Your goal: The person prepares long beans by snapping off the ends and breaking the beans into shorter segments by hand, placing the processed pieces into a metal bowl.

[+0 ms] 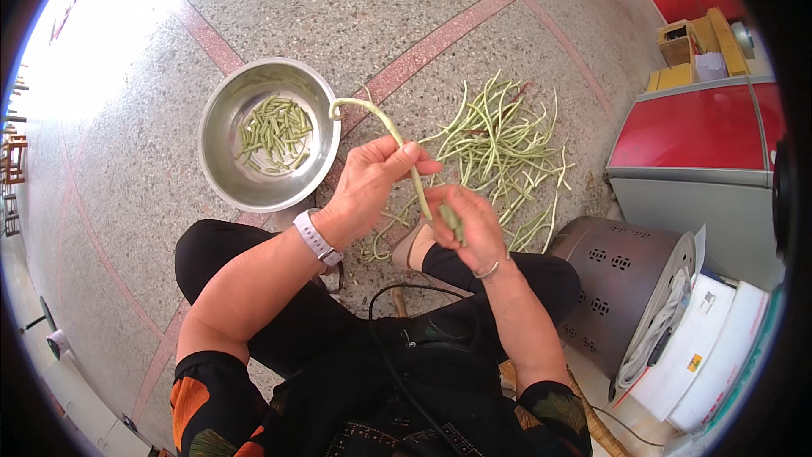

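Between the thumb and fingers of my left hand point(374, 171) is a long green yardlong bean point(384, 118), its curled upper end beside the bowl's rim. My right hand point(468, 222) is at the bean's lower end and holds several short bean pieces point(451, 223), which look blurred. To the left, a stainless steel bowl point(219, 168) stands on the floor, with many cut bean pieces point(274, 133) in its bottom. A loose heap of whole yardlong beans point(498, 133) lies on the floor beyond my right hand, a few of them reddish.
The terrazzo floor point(304, 19) has pink dividing strips. At right stand a brown perforated metal drum point(609, 285), white boxes point(691, 336) and a red-and-grey cabinet point(691, 130) with wooden boxes point(679, 44) on top. A black cable point(374, 304) runs across my lap.
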`<state>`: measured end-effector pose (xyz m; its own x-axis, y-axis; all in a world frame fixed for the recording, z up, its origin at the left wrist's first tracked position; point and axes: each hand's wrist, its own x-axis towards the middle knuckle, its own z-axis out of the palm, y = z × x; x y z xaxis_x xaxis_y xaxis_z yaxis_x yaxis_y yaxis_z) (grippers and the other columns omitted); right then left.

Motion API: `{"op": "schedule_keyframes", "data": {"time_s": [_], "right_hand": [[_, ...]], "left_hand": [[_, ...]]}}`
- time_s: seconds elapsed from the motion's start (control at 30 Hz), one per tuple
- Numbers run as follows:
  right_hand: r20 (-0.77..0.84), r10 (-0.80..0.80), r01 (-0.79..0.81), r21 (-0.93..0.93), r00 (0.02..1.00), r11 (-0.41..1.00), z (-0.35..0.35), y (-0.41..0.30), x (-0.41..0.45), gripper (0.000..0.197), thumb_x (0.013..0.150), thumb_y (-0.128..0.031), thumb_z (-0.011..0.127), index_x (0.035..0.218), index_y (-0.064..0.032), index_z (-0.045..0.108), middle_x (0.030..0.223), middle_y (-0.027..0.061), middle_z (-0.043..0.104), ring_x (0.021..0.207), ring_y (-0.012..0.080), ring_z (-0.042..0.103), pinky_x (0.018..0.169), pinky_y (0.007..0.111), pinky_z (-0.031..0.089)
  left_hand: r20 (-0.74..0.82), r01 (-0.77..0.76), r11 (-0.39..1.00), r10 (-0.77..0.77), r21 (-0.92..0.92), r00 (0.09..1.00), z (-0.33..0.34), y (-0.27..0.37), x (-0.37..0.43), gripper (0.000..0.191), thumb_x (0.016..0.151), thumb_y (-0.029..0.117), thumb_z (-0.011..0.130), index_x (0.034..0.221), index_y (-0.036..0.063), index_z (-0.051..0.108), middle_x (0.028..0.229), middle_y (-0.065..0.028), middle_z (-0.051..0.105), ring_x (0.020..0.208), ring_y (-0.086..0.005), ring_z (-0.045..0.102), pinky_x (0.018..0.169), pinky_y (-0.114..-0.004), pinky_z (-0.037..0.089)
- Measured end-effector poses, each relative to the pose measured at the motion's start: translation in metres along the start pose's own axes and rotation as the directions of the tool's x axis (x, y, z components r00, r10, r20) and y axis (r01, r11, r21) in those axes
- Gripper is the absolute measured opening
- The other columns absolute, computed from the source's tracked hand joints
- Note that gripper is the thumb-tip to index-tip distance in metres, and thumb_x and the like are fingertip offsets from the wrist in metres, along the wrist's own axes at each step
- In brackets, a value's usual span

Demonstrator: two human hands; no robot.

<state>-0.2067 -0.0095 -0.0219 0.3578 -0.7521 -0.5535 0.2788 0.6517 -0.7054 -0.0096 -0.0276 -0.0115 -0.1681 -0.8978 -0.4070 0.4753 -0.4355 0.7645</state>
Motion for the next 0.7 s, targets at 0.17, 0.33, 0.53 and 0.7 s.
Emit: {"op": "schedule_keyframes", "data": {"time_s": [0.17,0.33,0.53,0.7], "right_hand": [[0.248,0.029,-0.024,-0.025,0.968,0.999,0.017,0.010,-0.002,0.029,0.100,-0.025,0.053,0.107,0.0016,0.061,0.078,0.0050,0.058,0.051,0.0059,0.039,0.044,0.021,0.030],[-0.118,-0.037,0.055,0.146,0.992,0.988,0.016,0.009,0.010,0.025,0.101,-0.024,0.052,0.095,-0.0012,0.059,0.075,0.0024,0.054,0.051,0.0072,0.040,0.044,0.022,0.029],[-0.141,-0.052,0.081,0.208,0.989,0.975,-0.012,0.006,0.020,0.023,0.102,-0.023,0.049,0.104,-0.0023,0.057,0.077,0.0047,0.055,0.051,0.0093,0.045,0.042,0.023,0.032],[0.198,0.006,-0.033,0.135,0.980,0.990,0.013,-0.004,0.011,0.029,0.102,-0.027,0.049,0.107,0.0002,0.059,0.082,0.0064,0.059,0.053,0.0087,0.045,0.043,0.021,0.032]], "left_hand": [[0.036,-0.029,0.990,0.024,0.140,0.999,0.003,-0.009,-0.001,0.020,0.100,0.020,0.054,0.099,0.0034,0.064,0.098,-0.0113,0.072,0.090,-0.0129,0.062,0.083,-0.032,0.050],[0.013,-0.125,0.990,0.124,0.067,0.992,0.007,-0.015,-0.005,0.022,0.100,0.021,0.053,0.097,0.0025,0.064,0.100,-0.0122,0.072,0.093,-0.0142,0.062,0.087,-0.033,0.048],[0.025,-0.021,0.989,0.018,0.147,1.000,0.001,-0.011,0.001,0.030,0.101,0.024,0.052,0.109,-0.0013,0.067,0.100,-0.0093,0.071,0.093,-0.0124,0.061,0.090,-0.031,0.044],[0.129,0.133,0.977,-0.156,0.169,0.979,0.004,-0.006,-0.006,0.037,0.101,0.025,0.052,0.123,-0.0021,0.062,0.088,-0.0032,0.066,0.085,-0.0102,0.058,0.091,-0.031,0.043]]}}
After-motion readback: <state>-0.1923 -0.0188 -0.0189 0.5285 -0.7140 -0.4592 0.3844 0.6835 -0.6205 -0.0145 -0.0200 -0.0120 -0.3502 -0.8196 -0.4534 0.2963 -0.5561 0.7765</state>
